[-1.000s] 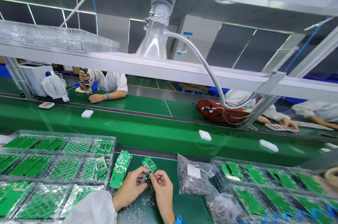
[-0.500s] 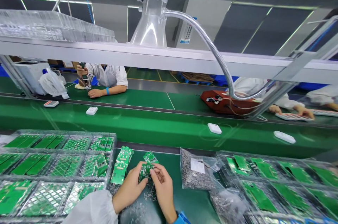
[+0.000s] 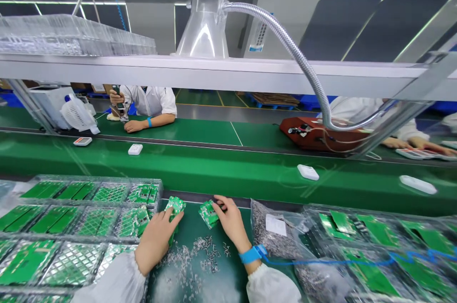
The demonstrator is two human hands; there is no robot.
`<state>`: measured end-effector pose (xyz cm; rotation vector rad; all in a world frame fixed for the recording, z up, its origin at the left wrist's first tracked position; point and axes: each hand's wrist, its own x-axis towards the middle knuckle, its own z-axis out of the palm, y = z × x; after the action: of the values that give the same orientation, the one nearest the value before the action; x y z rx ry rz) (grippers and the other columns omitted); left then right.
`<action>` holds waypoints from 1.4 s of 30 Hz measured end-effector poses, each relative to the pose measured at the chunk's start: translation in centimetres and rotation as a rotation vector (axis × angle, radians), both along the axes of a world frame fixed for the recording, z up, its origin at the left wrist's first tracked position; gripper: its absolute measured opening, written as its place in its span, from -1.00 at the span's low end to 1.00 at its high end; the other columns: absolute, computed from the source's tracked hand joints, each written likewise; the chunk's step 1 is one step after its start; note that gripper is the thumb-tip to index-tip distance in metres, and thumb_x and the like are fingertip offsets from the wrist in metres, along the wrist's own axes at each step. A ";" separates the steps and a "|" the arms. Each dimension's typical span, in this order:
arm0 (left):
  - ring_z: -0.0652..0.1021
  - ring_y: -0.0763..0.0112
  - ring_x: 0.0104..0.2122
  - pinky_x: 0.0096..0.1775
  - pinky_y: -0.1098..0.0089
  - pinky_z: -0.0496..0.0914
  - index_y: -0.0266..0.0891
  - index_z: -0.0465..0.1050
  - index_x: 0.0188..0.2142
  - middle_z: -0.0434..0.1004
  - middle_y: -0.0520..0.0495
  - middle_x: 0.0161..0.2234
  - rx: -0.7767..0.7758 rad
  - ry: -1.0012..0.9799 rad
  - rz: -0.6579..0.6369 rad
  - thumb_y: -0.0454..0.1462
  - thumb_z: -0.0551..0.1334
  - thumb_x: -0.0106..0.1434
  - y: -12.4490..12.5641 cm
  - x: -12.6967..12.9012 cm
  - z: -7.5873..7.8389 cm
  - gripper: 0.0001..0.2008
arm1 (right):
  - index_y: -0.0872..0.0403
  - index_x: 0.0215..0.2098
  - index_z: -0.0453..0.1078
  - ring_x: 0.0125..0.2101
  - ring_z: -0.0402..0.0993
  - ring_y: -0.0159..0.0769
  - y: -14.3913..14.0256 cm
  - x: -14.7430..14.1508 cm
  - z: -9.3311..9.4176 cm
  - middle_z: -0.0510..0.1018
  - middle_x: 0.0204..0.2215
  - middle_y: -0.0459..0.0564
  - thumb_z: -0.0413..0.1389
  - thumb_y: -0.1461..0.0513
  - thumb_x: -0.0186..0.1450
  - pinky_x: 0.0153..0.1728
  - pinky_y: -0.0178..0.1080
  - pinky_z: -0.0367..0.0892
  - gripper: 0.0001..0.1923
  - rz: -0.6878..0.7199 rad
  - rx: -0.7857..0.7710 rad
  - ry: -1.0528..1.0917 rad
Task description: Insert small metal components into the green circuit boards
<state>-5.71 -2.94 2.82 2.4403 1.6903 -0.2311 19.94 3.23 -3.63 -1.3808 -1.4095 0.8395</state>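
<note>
Fingers (image 3: 220,206) of right hand (image 3: 232,222) closed on small green board (image 3: 209,213), edge down on worktop (image 3: 228,277). Left hand (image 3: 157,238) just beside, fingertips on board stack (image 3: 175,205); clasped or merely resting, cannot tell. Nearer the wrists, loose metal parts (image 3: 205,250) scattered. Outward: tray (image 3: 89,219) to the left, parts bag (image 3: 271,231) to the right. Seemingly mid-handling of boards; any lift calls for a firm pinch at the edges. Dark item under right fingertips unclear; forearms cut off.

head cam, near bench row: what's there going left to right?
Clear trays of green boards → left hand on a board stack → loose metal parts → right hand holding a small board → bag of parts → right-side trays of boards.
</note>
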 end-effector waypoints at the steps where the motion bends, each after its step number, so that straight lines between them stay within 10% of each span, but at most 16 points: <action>1: 0.44 -0.09 0.21 0.18 0.01 0.34 -0.15 0.19 0.38 0.30 -0.35 0.30 0.011 0.003 -0.010 -0.63 0.25 0.00 0.0 0.0 -0.1 -0.06 | 0.06 -0.05 0.58 -0.15 0.48 -0.02 -0.3 -0.1 0.2 0.57 -0.19 0.13 0.17 0.02 0.29 -0.07 -0.02 0.41 -0.62 -0.024 0.016 -0.020; 12: 0.43 -0.02 0.19 0.19 0.06 0.36 -0.22 0.16 0.35 0.36 -0.26 0.23 0.162 -0.378 0.008 -0.36 0.15 0.21 0.1 1.0 1.0 -0.31 | -0.03 -0.15 0.54 -0.20 0.45 -0.05 -8.4 -2.0 0.5 0.54 -0.27 0.03 0.12 0.26 0.39 -0.17 -0.11 0.36 -0.84 0.290 0.019 -0.445; 23: 0.57 0.18 0.07 0.12 0.23 0.39 -0.18 0.34 0.26 0.58 -0.15 0.10 0.137 -0.843 0.245 -0.35 0.02 0.34 0.1 3.2 0.3 -0.48 | -0.03 -0.20 0.56 -0.39 0.43 -0.19 -6.9 -1.0 1.2 0.51 -0.43 -0.05 0.03 0.13 0.47 -0.33 -0.23 0.27 -0.74 0.237 -0.019 -0.243; 29: 0.54 0.31 -0.54 -0.27 0.33 0.45 -0.18 0.47 0.23 0.73 -0.08 -0.22 -0.010 -0.864 0.401 -0.17 0.08 0.39 -0.2 2.7 0.3 -0.52 | 0.01 -0.20 0.58 -0.48 0.37 -0.26 -6.7 0.5 0.1 0.51 -0.46 -0.05 0.03 0.07 0.46 -0.42 -0.26 0.21 -0.68 0.128 0.001 -0.200; 34: 0.58 0.26 -0.46 -0.37 0.38 0.43 -0.21 0.49 0.19 0.72 -0.14 -0.14 -0.115 -0.983 0.473 -0.05 0.12 0.38 -0.1 2.5 0.0 -0.50 | 0.00 -0.20 0.59 -0.49 0.36 -0.25 -6.1 2.7 0.4 0.47 -0.50 -0.07 0.07 0.08 0.43 -0.42 -0.24 0.23 -0.72 0.109 -0.002 -0.209; 42: 0.34 0.39 -0.58 -0.45 0.43 0.22 -0.22 0.50 -0.46 0.37 0.07 -0.61 0.020 -0.961 0.501 0.09 0.14 0.37 0.3 2.4 -0.5 -0.51 | -0.05 -0.24 0.57 -0.47 0.41 -0.29 -7.6 5.3 1.8 0.53 -0.48 -0.15 0.25 0.20 0.25 -0.44 -0.31 0.26 -0.90 0.341 -0.218 -0.184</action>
<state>-3.29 -2.62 2.33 1.5646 1.6730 0.8642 25.25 -4.36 -1.84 -1.4297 -1.7701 1.1363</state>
